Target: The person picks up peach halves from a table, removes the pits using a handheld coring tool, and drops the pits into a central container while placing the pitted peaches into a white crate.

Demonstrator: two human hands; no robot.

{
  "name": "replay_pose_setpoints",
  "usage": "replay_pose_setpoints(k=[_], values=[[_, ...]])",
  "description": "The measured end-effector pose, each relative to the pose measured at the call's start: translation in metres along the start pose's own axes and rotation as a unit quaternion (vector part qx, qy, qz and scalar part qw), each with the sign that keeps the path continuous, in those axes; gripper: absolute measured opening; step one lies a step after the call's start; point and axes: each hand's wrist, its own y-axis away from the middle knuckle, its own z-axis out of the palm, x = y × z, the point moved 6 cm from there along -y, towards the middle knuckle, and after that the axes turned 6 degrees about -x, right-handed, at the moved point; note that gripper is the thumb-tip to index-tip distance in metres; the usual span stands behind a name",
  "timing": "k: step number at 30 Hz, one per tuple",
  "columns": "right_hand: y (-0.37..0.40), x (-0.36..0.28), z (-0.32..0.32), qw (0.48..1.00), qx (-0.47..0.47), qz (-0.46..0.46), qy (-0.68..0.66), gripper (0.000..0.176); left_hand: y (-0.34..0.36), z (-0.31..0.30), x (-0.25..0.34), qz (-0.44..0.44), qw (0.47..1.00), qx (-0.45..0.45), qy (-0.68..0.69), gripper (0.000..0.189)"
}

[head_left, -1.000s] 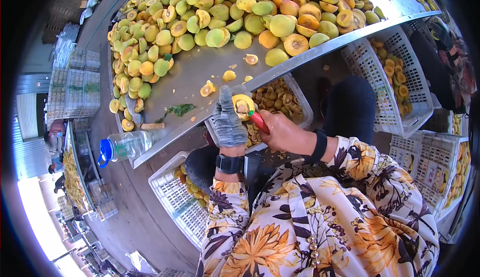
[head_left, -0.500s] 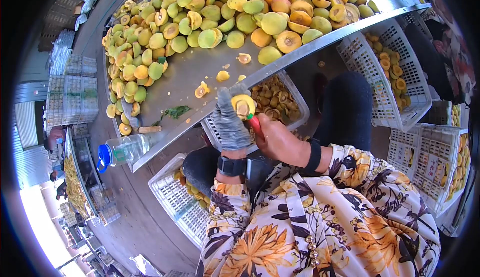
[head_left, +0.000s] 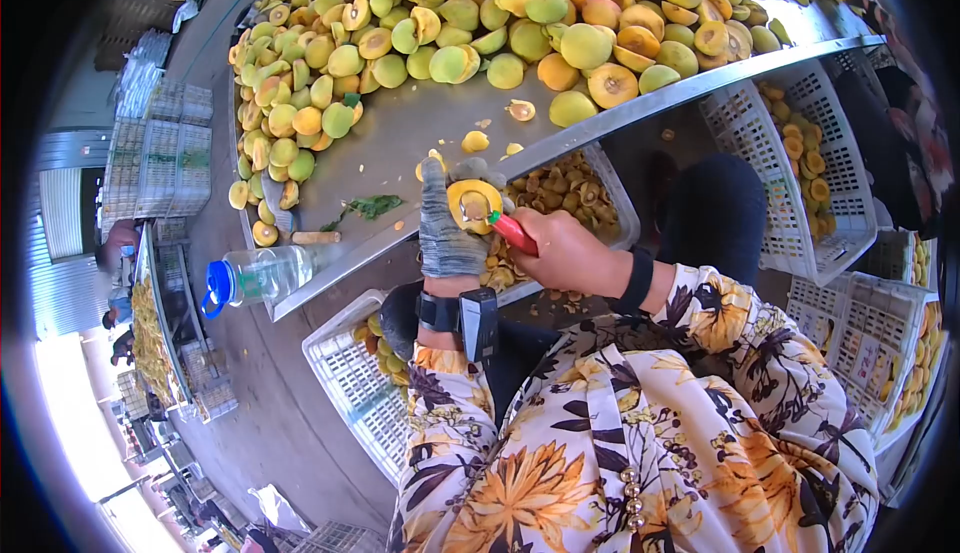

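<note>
My left hand, in a grey glove, holds a halved yellow fruit with its cut face up. My right hand is bare and wrapped round the red handle of a small tool with a green collar. The tool's tip meets the brown centre of the fruit half. Both hands are just off the metal table's near edge, above a crate of brown and yellow pieces. Halved fruits are heaped on the table.
A clear bottle with a blue lid lies at the table's left corner, near green leaves. White crates with fruit stand below left and at right. People and stacked crates are far left.
The view has shifted, so the table scene sits slightly further right. My left hand has turned and its fingers have spread round the fruit, whose cut face now shows more fully beside the tool tip.
</note>
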Motion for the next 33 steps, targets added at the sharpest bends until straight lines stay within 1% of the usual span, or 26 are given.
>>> replay_pose_setpoints(k=[1,2,3,5,6,8,9,11,12,13,14,15,17,18,19,20,21,22,23,24,25,27,28,29,31,33], values=[[0.001,-0.006,-0.008,0.997,0.043,-0.044,0.038,0.027,0.0,-0.002,0.001,0.012,0.999,0.013,0.029,0.047],[0.008,-0.006,-0.017,0.989,0.033,-0.03,0.142,0.025,0.003,-0.008,0.001,0.014,0.999,0.016,0.031,0.047],[0.011,-0.011,-0.024,0.985,0.017,-0.068,0.159,0.023,0.006,-0.016,0.0,-0.001,1.0,0.01,0.012,0.054],[0.013,-0.011,-0.041,0.99,0.038,-0.045,0.131,0.028,0.006,-0.026,0.003,-0.034,0.999,-0.011,-0.031,0.069],[0.01,-0.008,-0.047,0.995,0.047,-0.017,0.082,0.033,0.01,-0.013,0.005,-0.1,0.99,-0.084,-0.056,0.074],[0.003,-0.001,-0.054,0.998,0.036,0.048,-0.007,0.048,0.013,0.01,0.003,-0.14,0.981,-0.092,-0.096,0.075],[0.002,-0.003,-0.053,0.998,0.037,0.047,-0.005,0.048,0.013,0.016,-0.001,-0.174,0.97,-0.096,-0.142,0.076],[-0.001,-0.007,-0.04,0.998,0.007,0.01,-0.067,0.049,0.003,-0.001,-0.013,-0.139,0.972,-0.079,-0.174,0.074],[-0.004,-0.002,-0.03,0.998,-0.035,0.025,-0.044,0.052,0.002,0.006,-0.007,-0.107,0.975,-0.076,-0.179,0.071],[-0.004,-0.001,-0.027,0.998,-0.033,0.024,-0.043,0.052,0.002,0.013,0.0,-0.075,0.977,-0.073,-0.185,0.069],[-0.002,0.002,-0.029,0.995,0.008,0.04,-0.091,0.051,0.009,0.021,-0.003,-0.113,0.988,-0.074,-0.072,0.062],[-0.002,0.005,-0.032,0.988,0.049,0.054,-0.138,0.05,0.014,0.021,-0.003,-0.112,0.988,-0.076,-0.073,0.062],[-0.004,0.011,-0.029,0.973,0.071,0.084,-0.202,0.044,0.026,0.023,0.009,-0.011,0.98,-0.11,-0.166,0.057],[-0.004,0.012,-0.024,0.934,0.06,0.115,-0.334,0.041,0.025,0.014,0.001,0.04,0.974,-0.073,-0.213,0.053],[-0.004,0.011,-0.016,0.876,0.045,0.145,-0.458,0.038,0.024,0.013,-0.009,0.041,0.974,-0.072,-0.212,0.053],[-0.005,0.013,-0.005,0.851,0.085,0.152,-0.496,0.033,0.024,0.01,-0.015,0.06,0.977,-0.054,-0.196,0.056],[-0.006,0.012,0.005,0.851,0.083,0.153,-0.495,0.033,0.025,0.005,-0.017,0.079,0.98,-0.035,-0.179,0.058],[-0.005,0.011,0.011,0.886,0.098,0.167,-0.421,0.029,0.026,-0.003,-0.026,-0.075,0.989,-0.11,-0.062,0.048],[-0.004,0.013,0.014,0.915,0.112,0.179,-0.344,0.024,0.017,-0.011,-0.035,-0.074,0.99,-0.107,-0.061,0.048],[-0.005,0.007,0.008,0.972,0.133,0.128,-0.143,0.03,0.005,-0.023,-0.032,0.007,1.0,0.022,0.011,0.044],[-0.002,0.009,0.01,0.972,0.133,0.127,-0.144,0.03,0.004,-0.039,-0.028,0.087,0.982,0.149,0.082,0.041],[0.005,0.0,0.0,0.982,0.182,0.038,0.004,0.039,0.011,-0.038,-0.021,0.073,0.982,0.153,0.079,0.039],[0.006,0.006,0.003,0.99,0.137,0.037,-0.016,0.037,0.017,-0.032,-0.015,0.051,0.987,0.145,0.042,0.04],[0.008,0.009,0.003,0.989,0.138,0.039,-0.016,0.037,0.019,-0.029,-0.013,0.026,0.99,0.136,0.005,0.041],[0.011,0.011,0.011,0.995,0.061,0.074,0.037,0.032,0.015,-0.032,-0.018,0.022,0.991,0.127,-0.023,0.042],[0.011,0.007,0.008,0.995,0.07,0.054,0.044,0.029,0.01,-0.024,-0.018,0.085,0.992,0.095,-0.022,0.042]])
